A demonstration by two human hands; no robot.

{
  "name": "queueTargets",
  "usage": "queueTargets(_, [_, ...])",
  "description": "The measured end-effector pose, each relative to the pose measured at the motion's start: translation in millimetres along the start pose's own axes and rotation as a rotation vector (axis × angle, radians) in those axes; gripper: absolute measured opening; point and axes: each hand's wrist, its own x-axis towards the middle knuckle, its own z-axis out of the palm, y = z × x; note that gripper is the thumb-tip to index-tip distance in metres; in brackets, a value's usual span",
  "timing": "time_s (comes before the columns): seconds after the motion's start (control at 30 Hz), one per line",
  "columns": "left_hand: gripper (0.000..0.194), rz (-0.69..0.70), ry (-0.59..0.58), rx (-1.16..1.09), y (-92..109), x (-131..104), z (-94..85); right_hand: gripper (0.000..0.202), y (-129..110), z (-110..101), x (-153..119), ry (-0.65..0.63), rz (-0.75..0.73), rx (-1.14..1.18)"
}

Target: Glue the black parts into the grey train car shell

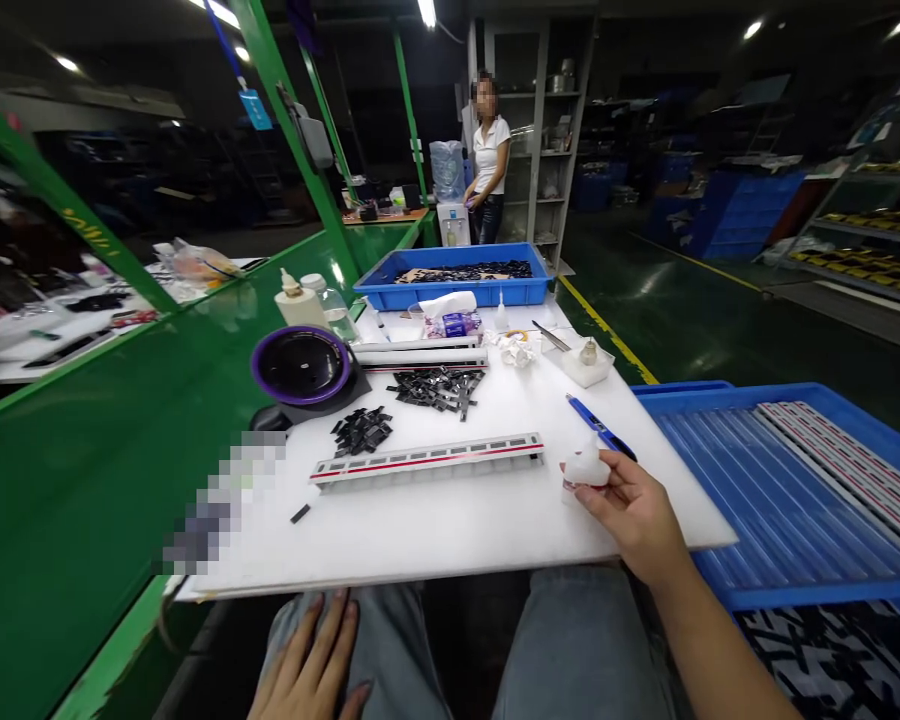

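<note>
Two hands visible: right hand [634,510] gripping small white plastic bottle [585,466] on white tabletop [450,520], beside long grey-red model train shell [427,460]; left hand [315,660] flat, fingers spread, on knee.

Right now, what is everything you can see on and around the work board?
train car shell: 1, white with red stripe, board centre
black parts piles: 2, black, behind shell
purple-rimmed dish: 1, board's left rear
blue pen: 1, by right hand
blue tray: 1, far end, holding dark parts
blue bin: 1, right, holding striped shells
person: 1, white top, background
right hand: grip on small white bottle
left hand: open, on thigh
</note>
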Motion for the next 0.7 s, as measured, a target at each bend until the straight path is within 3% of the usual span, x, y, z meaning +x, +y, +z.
queueTargets(0.13, [0.051,0.129,-0.126,0.028,4.6,9.9,-13.8,0.046,6.6,-2.4,-0.7,0.012,-0.003,-0.017])
queueTargets(0.23, [0.042,0.192,-0.219,-0.096,10.2,15.9,-20.6,0.05,10.8,-3.8,-2.7,0.046,0.009,-0.045])
queueTargets(0.4, [0.017,0.11,-0.008,-0.406,35.1,17.7,-34.1,0.058,10.5,-5.3,-7.5,0.075,0.052,-0.164])
queueTargets(0.47, [0.01,0.11,0.016,-0.481,40.0,23.7,-56.1,0.059,9.3,-6.0,-8.9,0.098,0.069,-0.205])
queueTargets(0.53, [0.013,0.099,0.125,-0.534,33.7,36.4,-89.1,0.061,8.6,-6.9,-9.6,0.123,0.092,-0.237])
queueTargets(0.63, [0.017,0.068,0.311,-0.447,2.8,71.5,-146.1,0.065,8.5,-8.5,-9.5,0.145,0.127,-0.301])
queueTargets(0.7, [0.025,0.061,0.464,-0.326,-22.7,107.8,-178.8,0.067,9.5,-9.5,-9.1,0.158,0.132,-0.344])
